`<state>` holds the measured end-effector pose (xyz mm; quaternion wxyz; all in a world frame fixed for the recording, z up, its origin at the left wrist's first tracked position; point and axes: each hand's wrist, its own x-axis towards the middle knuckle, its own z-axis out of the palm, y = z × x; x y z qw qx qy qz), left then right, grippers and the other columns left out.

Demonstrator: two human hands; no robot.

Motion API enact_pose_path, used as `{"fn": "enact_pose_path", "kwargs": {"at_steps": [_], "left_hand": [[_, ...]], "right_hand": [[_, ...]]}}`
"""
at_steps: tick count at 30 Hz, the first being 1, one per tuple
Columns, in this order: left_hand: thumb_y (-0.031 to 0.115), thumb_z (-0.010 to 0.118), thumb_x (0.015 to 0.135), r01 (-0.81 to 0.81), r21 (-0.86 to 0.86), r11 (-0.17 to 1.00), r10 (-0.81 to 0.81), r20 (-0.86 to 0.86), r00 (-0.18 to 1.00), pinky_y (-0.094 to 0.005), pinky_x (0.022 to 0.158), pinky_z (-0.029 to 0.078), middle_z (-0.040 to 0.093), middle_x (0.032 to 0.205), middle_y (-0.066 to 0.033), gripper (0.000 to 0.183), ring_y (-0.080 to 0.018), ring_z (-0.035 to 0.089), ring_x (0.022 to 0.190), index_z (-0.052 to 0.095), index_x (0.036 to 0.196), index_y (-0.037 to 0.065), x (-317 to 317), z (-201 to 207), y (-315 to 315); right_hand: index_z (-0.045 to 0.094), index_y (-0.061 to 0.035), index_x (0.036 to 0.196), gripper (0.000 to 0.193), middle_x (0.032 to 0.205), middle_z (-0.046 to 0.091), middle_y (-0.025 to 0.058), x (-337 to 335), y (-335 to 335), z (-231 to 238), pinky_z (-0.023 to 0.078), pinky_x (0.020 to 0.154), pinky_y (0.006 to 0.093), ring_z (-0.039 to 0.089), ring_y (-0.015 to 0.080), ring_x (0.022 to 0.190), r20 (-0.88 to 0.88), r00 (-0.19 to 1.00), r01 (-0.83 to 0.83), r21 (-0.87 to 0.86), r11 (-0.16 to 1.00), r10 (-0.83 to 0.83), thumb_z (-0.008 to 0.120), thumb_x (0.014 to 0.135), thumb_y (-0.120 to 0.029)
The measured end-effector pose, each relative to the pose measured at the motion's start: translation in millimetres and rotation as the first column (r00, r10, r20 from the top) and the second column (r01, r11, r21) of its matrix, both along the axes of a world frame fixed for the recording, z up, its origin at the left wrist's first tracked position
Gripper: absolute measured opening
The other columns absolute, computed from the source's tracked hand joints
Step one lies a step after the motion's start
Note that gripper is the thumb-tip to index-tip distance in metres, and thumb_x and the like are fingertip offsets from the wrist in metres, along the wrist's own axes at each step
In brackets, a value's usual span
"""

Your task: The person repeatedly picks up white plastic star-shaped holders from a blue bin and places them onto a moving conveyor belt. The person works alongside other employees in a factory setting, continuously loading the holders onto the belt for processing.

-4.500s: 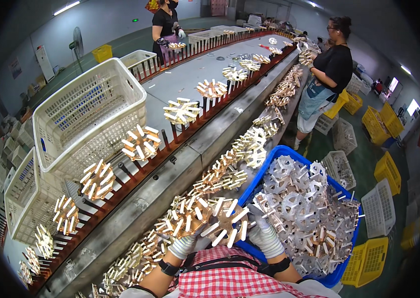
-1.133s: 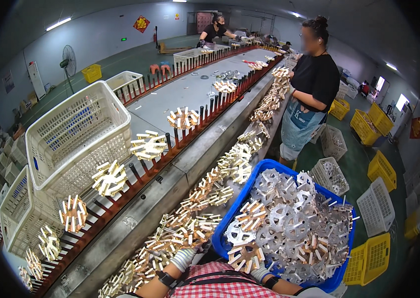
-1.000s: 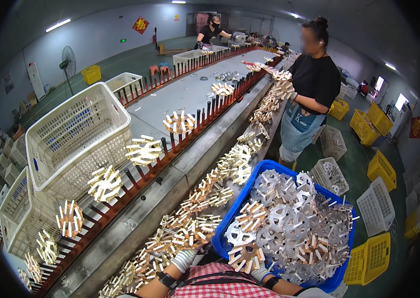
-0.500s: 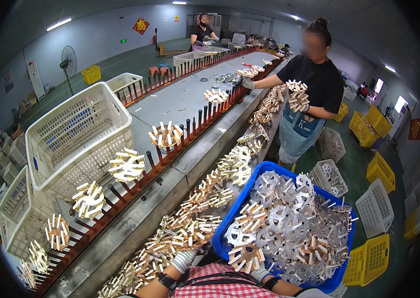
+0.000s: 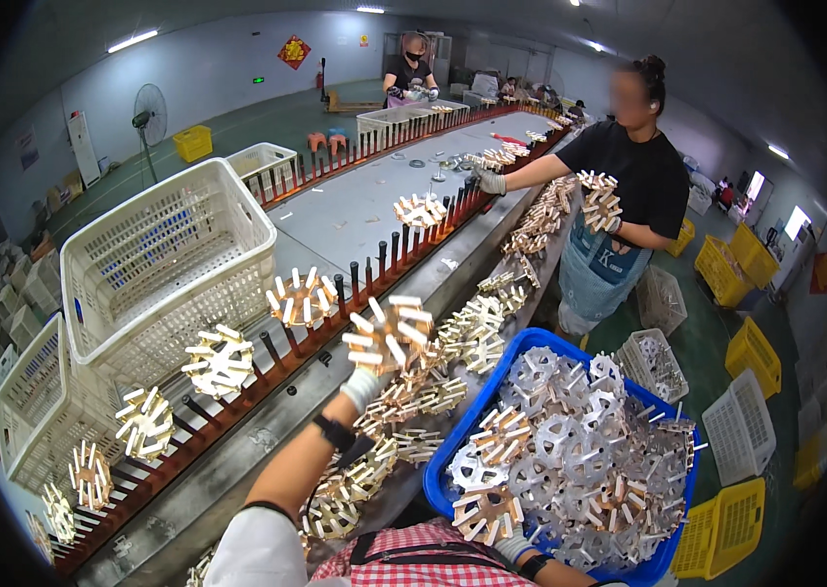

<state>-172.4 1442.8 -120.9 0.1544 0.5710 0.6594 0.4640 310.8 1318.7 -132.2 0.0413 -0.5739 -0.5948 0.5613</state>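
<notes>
My left hand (image 5: 364, 388), in a white glove, reaches up over the metal ledge. It is closed on a copper-coloured disc set with white sticks (image 5: 389, 336), its fingers partly hidden behind the disc. Low in the view, my gloved right hand (image 5: 513, 548) grips another copper-coloured stick-studded disc (image 5: 488, 515) at the near edge of a blue tub (image 5: 440, 465). Many grey toothed discs (image 5: 580, 440) and loose white sticks fill that tub. A heap of stick-studded discs (image 5: 413, 403) lies along the ledge under my left arm.
Beyond the ledge runs a conveyor with dark upright pegs (image 5: 355, 279), several carrying stick-studded discs (image 5: 220, 361). White crates (image 5: 174, 259) stand at the left. At the right, a co-worker (image 5: 619, 176) reaches toward the pegs. Yellow crates (image 5: 726, 528) stand on the floor.
My left hand has risen from the heap toward the pegs, bringing a stick-studded disc. Discs on the pegs have moved toward the lower left. My right hand stays by the tub.
</notes>
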Motion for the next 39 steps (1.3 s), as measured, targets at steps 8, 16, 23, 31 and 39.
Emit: {"fn": "enact_pose_path", "kwargs": {"at_steps": [8, 16, 23, 31, 39], "left_hand": [[0.033, 0.052, 0.097, -0.662, 0.069, 0.746, 0.645, -0.323, 0.693, -0.0376, 0.099, 0.044, 0.057, 0.133, -0.0068, 0.042, -0.0214, 0.054, 0.118, 0.053, 0.132, 0.011, -154, -27, 127], [0.038, 0.046, 0.097, -0.660, -0.044, 0.750, 0.653, -0.108, 0.750, -0.0391, 0.103, 0.042, 0.056, 0.138, -0.0074, 0.047, -0.0242, 0.054, 0.125, 0.054, 0.134, 0.011, -195, -33, 110], [0.031, 0.043, 0.097, -0.736, -0.006, 0.677, 0.730, -0.120, 0.673, -0.0382, 0.107, 0.038, 0.050, 0.144, -0.0066, 0.045, -0.0230, 0.048, 0.130, 0.051, 0.137, 0.012, -227, -76, 66], [0.020, 0.034, 0.100, -0.853, -0.279, 0.441, 0.491, -0.720, 0.490, -0.0387, 0.114, 0.030, 0.040, 0.152, -0.0052, 0.046, -0.0224, 0.039, 0.138, 0.043, 0.144, 0.014, -191, -91, 3], [0.025, 0.043, 0.101, -0.849, -0.103, 0.519, 0.819, -0.226, 0.528, -0.0387, 0.111, 0.035, 0.049, 0.145, -0.0049, 0.040, -0.0254, 0.046, 0.131, 0.049, 0.137, 0.010, -249, -81, -107]], "right_hand": [[0.053, -0.0165, 0.129, 0.037, 0.128, 0.055, 0.0107, -16, 20, -13, 0.045, 0.101, 0.0392, 0.054, 0.0261, 0.115, -0.010, 1.000, -0.020, 0.014, 1.000, 0.021, 0.046, 0.098, -0.035], [0.052, -0.0171, 0.131, 0.038, 0.129, 0.054, 0.0104, -10, 16, -13, 0.045, 0.101, 0.0397, 0.054, 0.0260, 0.116, -0.005, 0.999, 0.035, 0.020, 0.999, -0.035, 0.047, 0.098, -0.035], [0.051, -0.0177, 0.132, 0.039, 0.130, 0.054, 0.0102, -26, 21, -15, 0.045, 0.102, 0.0401, 0.053, 0.0259, 0.117, -0.023, 1.000, 0.003, 0.041, 0.999, -0.002, 0.047, 0.098, -0.035], [0.051, -0.0183, 0.133, 0.040, 0.132, 0.053, 0.0099, -15, 1, -14, 0.045, 0.102, 0.0406, 0.053, 0.0259, 0.117, -0.027, 0.999, 0.027, 0.050, 0.998, -0.026, 0.047, 0.098, -0.035], [0.050, -0.0188, 0.135, 0.041, 0.133, 0.052, 0.0096, -34, 17, 3, 0.045, 0.103, 0.0411, 0.053, 0.0258, 0.118, -0.091, 0.992, -0.075, 0.166, 0.983, 0.091, 0.047, 0.098, -0.035]]}}
